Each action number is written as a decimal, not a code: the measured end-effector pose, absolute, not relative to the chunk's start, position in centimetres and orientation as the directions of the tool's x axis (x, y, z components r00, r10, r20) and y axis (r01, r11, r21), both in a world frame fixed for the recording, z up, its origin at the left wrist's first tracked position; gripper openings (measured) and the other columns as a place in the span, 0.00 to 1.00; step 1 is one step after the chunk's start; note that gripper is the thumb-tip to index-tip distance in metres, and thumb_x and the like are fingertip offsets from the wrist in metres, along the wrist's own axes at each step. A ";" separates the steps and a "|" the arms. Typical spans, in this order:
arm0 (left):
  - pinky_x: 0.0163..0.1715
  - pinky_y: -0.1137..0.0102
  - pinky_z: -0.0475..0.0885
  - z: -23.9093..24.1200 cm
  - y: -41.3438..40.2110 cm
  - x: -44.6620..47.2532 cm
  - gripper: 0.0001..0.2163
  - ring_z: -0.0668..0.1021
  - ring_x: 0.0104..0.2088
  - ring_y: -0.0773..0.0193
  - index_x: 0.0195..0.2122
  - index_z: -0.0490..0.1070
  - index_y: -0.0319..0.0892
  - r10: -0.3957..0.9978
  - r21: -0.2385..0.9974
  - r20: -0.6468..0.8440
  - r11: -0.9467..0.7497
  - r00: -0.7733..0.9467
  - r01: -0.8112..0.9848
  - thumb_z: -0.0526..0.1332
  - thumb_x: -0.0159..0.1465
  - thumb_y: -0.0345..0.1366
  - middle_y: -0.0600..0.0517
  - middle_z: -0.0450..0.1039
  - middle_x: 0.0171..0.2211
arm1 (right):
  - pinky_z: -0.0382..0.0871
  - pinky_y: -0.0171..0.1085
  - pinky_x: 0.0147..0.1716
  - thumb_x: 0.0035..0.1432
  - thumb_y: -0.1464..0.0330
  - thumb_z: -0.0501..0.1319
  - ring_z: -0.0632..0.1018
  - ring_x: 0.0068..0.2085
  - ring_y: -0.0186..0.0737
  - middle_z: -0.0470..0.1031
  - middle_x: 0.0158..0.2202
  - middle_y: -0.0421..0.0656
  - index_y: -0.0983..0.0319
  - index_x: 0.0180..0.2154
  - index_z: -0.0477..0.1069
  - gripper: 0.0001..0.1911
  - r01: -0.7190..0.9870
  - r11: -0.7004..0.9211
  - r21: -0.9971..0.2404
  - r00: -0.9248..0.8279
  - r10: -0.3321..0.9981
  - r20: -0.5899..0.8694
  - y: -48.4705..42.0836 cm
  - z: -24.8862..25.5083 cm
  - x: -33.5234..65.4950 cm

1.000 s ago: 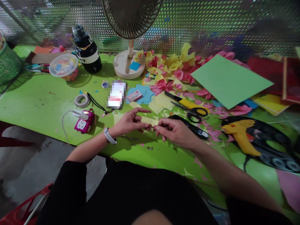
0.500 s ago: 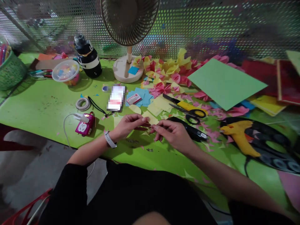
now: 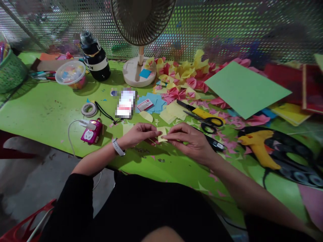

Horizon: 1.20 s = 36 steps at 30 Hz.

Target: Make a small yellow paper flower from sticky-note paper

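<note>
Left hand and right hand meet low over the green desk, near its front edge. Fingers of both closed in a pinch on a small yellow paper piece, left at its near-left edge, right along its right side. Paper held just above the desk, between the two hands. White wristband on the left wrist. Just behind the right hand, a black cutter; beyond it, yellow-handled scissors on loose yellow sheets. Pink charger and tape roll to the left; yellow glue gun well to the right.
</note>
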<state>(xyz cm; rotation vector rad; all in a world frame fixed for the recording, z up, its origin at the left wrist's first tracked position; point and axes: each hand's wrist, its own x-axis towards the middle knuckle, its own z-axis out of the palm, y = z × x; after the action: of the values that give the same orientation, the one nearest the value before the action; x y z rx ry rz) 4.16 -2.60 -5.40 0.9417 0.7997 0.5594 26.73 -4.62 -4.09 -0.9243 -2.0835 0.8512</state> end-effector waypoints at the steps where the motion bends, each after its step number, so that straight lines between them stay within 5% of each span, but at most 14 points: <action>1: 0.32 0.74 0.78 -5.4 -2.6 4.2 0.16 0.81 0.27 0.70 0.34 0.75 0.34 0.722 0.874 -0.352 0.481 0.595 -0.066 0.72 0.56 0.43 0.50 0.79 0.28 | 0.73 0.41 0.37 0.62 0.68 0.61 0.76 0.39 0.41 0.74 0.38 0.44 0.51 0.40 0.81 0.10 0.338 0.536 -0.773 -0.507 0.796 0.330 -4.6 -4.2 26.8; 15: 0.35 0.73 0.80 -5.7 -3.3 4.6 0.19 0.83 0.34 0.66 0.37 0.75 0.34 0.750 0.921 -0.255 0.380 0.611 -0.083 0.69 0.58 0.48 0.45 0.80 0.35 | 0.72 0.37 0.32 0.62 0.60 0.63 0.75 0.34 0.38 0.75 0.35 0.43 0.59 0.36 0.74 0.09 0.353 0.222 -0.909 -0.285 0.951 0.122 -5.1 -5.5 25.8; 30: 0.38 0.69 0.81 -6.0 -3.4 4.7 0.19 0.84 0.35 0.64 0.40 0.76 0.33 0.740 0.907 -0.288 0.415 0.608 -0.075 0.68 0.59 0.47 0.41 0.81 0.39 | 0.71 0.37 0.32 0.62 0.60 0.62 0.76 0.34 0.39 0.76 0.36 0.43 0.59 0.36 0.72 0.09 0.382 0.232 -0.895 -0.321 0.941 0.107 -5.0 -5.4 25.9; 36: 0.35 0.71 0.80 -5.6 -3.5 4.6 0.19 0.84 0.35 0.64 0.39 0.76 0.33 0.731 0.913 -0.268 0.400 0.627 -0.076 0.68 0.59 0.47 0.42 0.81 0.37 | 0.68 0.36 0.28 0.60 0.55 0.62 0.74 0.30 0.37 0.73 0.31 0.41 0.59 0.35 0.66 0.15 0.350 0.101 -0.931 -0.278 0.961 0.000 -4.9 -4.7 26.1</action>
<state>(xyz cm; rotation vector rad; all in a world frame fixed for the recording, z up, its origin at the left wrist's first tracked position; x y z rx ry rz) 4.64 -3.45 -5.57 1.0428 0.7422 0.5745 26.13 -4.86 -4.73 -1.2925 -1.7191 1.1739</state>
